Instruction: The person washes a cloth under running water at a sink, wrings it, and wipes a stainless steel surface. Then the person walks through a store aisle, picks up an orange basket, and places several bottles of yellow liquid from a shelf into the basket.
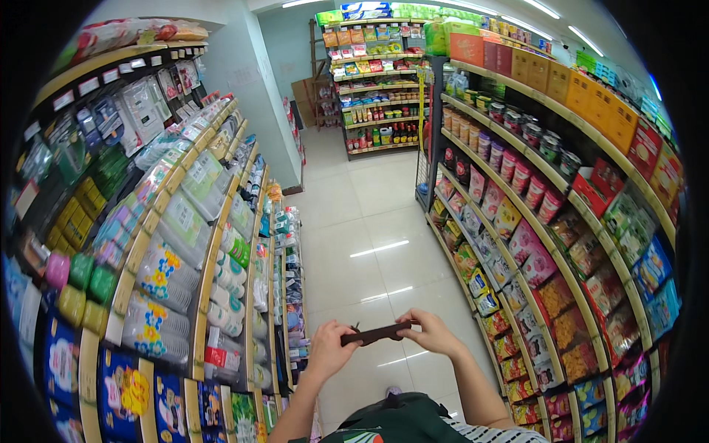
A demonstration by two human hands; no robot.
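In front of my waist, both hands hold a narrow dark brown object [376, 334] level between them. It looks flat and strip-like, but its exact kind cannot be told. My left hand [333, 349] pinches one end, where a small dark piece sticks up beside the fingers. The other end sits between the thumb and fingers of my right hand [426, 331]. Below the hands, a dark green apron [399, 421] covers my front, and a striped sleeve [487, 431] shows at the right.
On the left, a shelf rack [158, 227] carries stacked plastic cups [158, 326] and packaged household goods. The right rack [515, 205] bears snack bags, jars and boxed goods [576, 91]. Between them runs a tiled aisle floor [360, 243], towards another stocked rack [382, 91] and a wall pillar [243, 83].
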